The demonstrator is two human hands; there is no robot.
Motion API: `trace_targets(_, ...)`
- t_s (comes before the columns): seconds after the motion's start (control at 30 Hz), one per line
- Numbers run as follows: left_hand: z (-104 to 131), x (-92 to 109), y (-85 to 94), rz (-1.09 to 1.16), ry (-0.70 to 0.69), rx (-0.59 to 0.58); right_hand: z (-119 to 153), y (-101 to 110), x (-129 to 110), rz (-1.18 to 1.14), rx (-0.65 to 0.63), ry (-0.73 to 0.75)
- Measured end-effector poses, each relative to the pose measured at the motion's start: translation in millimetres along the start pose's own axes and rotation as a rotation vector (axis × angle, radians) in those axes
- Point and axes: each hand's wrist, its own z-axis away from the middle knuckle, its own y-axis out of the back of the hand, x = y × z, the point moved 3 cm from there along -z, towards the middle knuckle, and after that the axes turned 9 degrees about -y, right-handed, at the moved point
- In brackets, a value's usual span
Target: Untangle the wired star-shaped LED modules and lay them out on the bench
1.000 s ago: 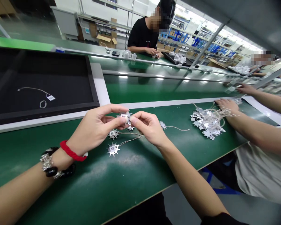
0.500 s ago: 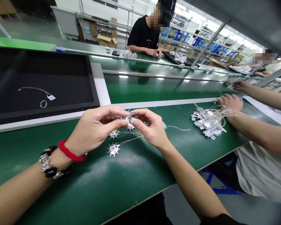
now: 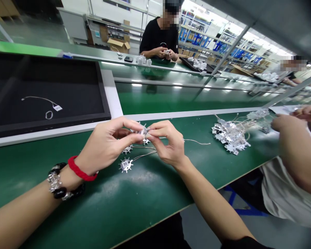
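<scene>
The green table [image 3: 150, 193] has bare room near its front edge; a black tray [image 3: 41, 86] borders the far left and a pile of parts [image 3: 230, 136] lies right. Left hand [image 3: 107, 143] and right hand [image 3: 168, 141] pinch a small silver toothed disc [image 3: 143, 130] between fingertips, above the table's middle, its thin wire [image 3: 197, 142] trailing right

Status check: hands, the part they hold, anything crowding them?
Left hand and right hand both pinch one spiked metal disc. Loose discs on green bench beneath. Co-worker's arm at right, apart.
</scene>
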Motion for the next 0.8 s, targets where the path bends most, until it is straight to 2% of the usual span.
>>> trace_targets(0.1,-1.6,-0.8,0.8,0.04,0.067,-0.031,1.6,-1.1,1.2,-0.082,-0.015,-0.096)
trace_targets(0.27,-5.5,1.2,3.6,0.091,0.148,-0.039,3.3,-6.1,10.3,-0.442,-0.148,-0.543)
trace_targets(0.4,-7.8,0.2,4.7,0.139,0.212,-0.039,2.7,-9.7,12.3,-0.651,-0.27,-0.727)
trace_targets(0.47,-8.6,-1.2,4.9,0.167,0.253,-0.033,2.9,-9.6,12.5,-0.624,-0.27,-0.765)
trace_targets(0.57,-9.3,-3.7,5.2,0.203,0.305,-0.01,3.9,-7.9,12.3,-0.567,-0.205,-0.775)
trace_targets(0.67,-9.5,-6.7,5.2,0.24,0.344,0.008,4.3,-5.8,11.8,-0.524,-0.168,-0.75)
trace_targets(0.8,-10.1,-10.7,6.2,0.294,0.378,0.044,3.6,-4.4,10.3,-0.436,-0.194,-0.696)
